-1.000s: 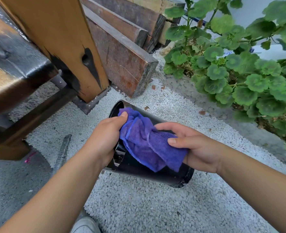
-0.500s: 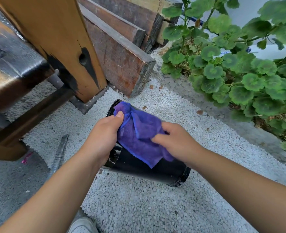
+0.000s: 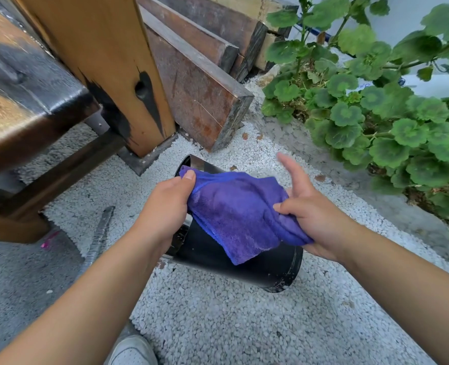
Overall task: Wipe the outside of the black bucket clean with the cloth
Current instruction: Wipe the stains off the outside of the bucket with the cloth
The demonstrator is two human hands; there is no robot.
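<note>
The black cylindrical metal bucket point(image 3: 244, 262) is lying tilted on white gravel point(image 3: 218, 325), its rim pointing to 11 o'clock. The left hand point(image 3: 165, 206) is gripping that rim and pinning a corner of the purple terry cloth point(image 3: 236, 209); the right hand point(image 3: 310, 209), at 3 o'clock, is pinching the cloth's other end, fingers partly spread. Brown timber planks point(image 3: 199, 101) are lying at 12 o'clock, a leafy green plant point(image 3: 376, 114) at 2.

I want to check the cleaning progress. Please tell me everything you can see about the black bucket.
The bucket is black, smooth and glossy, maybe plastic or metal. It lies tilted on its side above white gravel, open mouth pointing away toward the wooden post, base nearer the camera. The base rim looks scuffed with pale marks. A purple cloth is draped over its upper side. The left hand grips it near the mouth and pins the cloth; the right hand holds the cloth's other end.
</note>
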